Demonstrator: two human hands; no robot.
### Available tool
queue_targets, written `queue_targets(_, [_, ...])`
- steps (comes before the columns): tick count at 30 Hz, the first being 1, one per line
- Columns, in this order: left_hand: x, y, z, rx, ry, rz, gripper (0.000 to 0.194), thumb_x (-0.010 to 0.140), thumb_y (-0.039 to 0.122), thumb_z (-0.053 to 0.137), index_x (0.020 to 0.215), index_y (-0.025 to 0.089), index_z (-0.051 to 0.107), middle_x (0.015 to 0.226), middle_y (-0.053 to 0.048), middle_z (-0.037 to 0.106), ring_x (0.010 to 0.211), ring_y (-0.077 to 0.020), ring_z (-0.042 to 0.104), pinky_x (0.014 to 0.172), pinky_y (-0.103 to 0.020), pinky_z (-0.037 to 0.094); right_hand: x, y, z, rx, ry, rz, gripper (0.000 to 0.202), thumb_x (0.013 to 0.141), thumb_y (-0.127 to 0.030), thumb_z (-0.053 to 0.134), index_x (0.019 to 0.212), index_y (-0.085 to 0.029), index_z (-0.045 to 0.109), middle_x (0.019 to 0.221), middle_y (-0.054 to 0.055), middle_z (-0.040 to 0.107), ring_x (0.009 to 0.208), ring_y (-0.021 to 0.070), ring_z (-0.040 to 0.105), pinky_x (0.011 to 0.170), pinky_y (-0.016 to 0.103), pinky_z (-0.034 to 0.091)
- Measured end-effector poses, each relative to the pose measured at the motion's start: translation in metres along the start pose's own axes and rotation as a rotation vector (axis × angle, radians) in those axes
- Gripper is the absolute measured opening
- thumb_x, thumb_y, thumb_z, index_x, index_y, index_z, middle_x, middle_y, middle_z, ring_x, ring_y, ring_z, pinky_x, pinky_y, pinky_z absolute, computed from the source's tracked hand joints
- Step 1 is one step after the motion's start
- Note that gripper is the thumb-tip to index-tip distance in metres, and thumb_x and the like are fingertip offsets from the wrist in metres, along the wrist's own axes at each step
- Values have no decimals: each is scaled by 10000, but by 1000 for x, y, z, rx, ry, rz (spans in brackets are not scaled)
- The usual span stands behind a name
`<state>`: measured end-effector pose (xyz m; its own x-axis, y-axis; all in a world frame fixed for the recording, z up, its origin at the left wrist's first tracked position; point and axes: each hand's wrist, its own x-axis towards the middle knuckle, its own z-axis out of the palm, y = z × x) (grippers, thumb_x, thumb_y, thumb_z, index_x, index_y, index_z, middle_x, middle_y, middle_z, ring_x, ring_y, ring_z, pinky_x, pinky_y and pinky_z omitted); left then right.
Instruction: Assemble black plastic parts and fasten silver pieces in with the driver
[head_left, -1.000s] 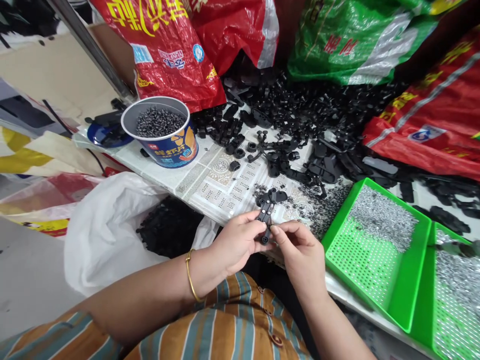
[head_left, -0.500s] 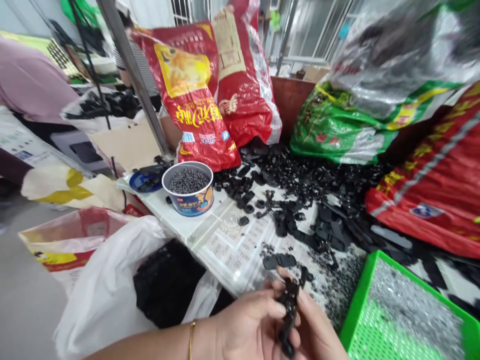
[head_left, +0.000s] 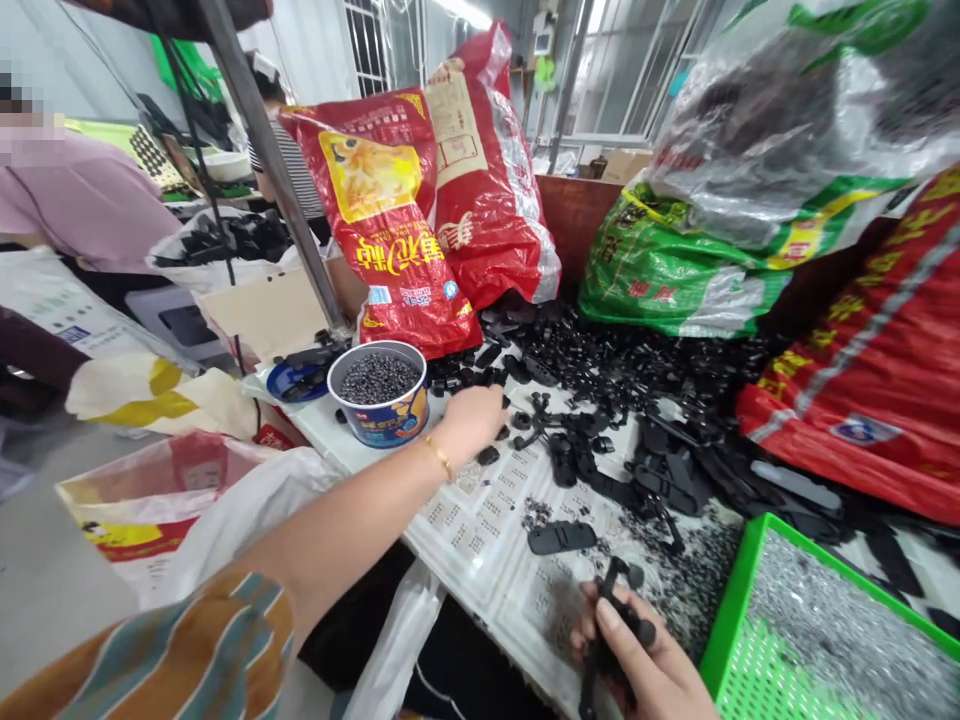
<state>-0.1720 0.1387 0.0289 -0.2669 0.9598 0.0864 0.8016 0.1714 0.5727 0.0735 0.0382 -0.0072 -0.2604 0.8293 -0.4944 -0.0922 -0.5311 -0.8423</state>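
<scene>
My left hand [head_left: 474,418], with a gold bracelet at the wrist, reaches over the table to the small black parts [head_left: 480,375] right of a blue tub [head_left: 386,425]. Its fingertips are hard to make out among the parts. At the bottom, my right hand [head_left: 649,650] grips a black plastic assembly [head_left: 600,650] between thumb and fingers. A flat black piece [head_left: 561,537] lies on the table just above that hand. Dark beads [head_left: 379,378] fill the tub.
A green basket [head_left: 739,590] of small clear pieces stands at the right. Red sacks [head_left: 499,200] and a green sack [head_left: 660,270] line the back. Open white bags [head_left: 247,500] hang at the left. A person in pink [head_left: 97,190] is at far left.
My left hand has let go of the black assembly and moved up and away to the parts by the tub. My right hand still holds the assembly, now slightly lower and to the right.
</scene>
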Motion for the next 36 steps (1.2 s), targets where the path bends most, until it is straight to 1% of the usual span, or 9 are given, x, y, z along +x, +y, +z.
queue_targets(5, [24,-4,13,147,-84,-33,143,625,110,651,768,104,644,846,-196,646,927,-359,577,794,-430,386,-19,-12,10,195,96,111,272,597,-379,755,747,-193,624,616,-19,600,575,95,584,489,153,441])
queue_targets(12, [17,-10,1,130,20,105,303,717,202,568,1016,164,604,972,-92,634,941,-236,538,850,-348,373,-20,-12,1,257,39,196,328,596,-366,763,825,-164,643,669,-13,601,588,76,585,453,123,429])
queue_targets(14, [5,-4,-4,26,52,211,300,733,217,551,1023,158,599,941,-68,634,847,-190,554,804,-312,397,-19,-12,0,252,36,154,320,596,-354,765,821,-162,645,658,-12,607,579,74,574,481,138,438])
queue_targets(16, [-15,6,-6,-87,-1,408,281,742,207,543,1011,170,615,939,-50,627,826,-167,555,790,-292,404,-19,-15,1,240,67,72,306,599,-354,761,816,-175,638,743,7,654,579,78,571,498,158,444])
queue_targets(20, [-66,24,-2,-151,-313,813,251,773,180,534,980,231,666,958,-54,609,908,-174,539,816,-286,399,-20,-22,0,197,105,6,309,592,-366,758,816,-204,621,965,26,667,584,90,580,464,177,426])
queue_targets(25, [-102,28,3,-190,-400,908,234,799,185,529,968,225,687,906,-83,616,908,-193,521,831,-304,402,-23,-19,-4,111,23,89,300,585,-394,755,773,-194,632,672,-6,613,553,109,564,458,188,415])
queue_targets(29, [-108,25,1,-250,-481,878,235,807,177,515,930,251,702,896,-86,625,895,-199,517,820,-318,409,-26,-16,-4,5,-19,2,300,608,-418,733,786,-195,640,680,1,605,575,117,549,484,206,411])
queue_targets(31, [-112,24,4,-398,-514,767,216,791,188,547,933,249,698,918,-82,623,914,-198,528,844,-324,409,-26,-14,-4,-29,-40,-3,291,619,-418,727,775,-187,641,665,-7,589,564,106,533,492,206,402])
queue_targets(36, [-134,30,28,-1115,-454,51,416,703,173,660,1105,239,577,1122,-62,578,994,-177,562,879,-319,423,-25,-2,2,-11,-56,-1,248,683,-400,683,804,-195,616,682,-27,548,584,88,524,497,188,384])
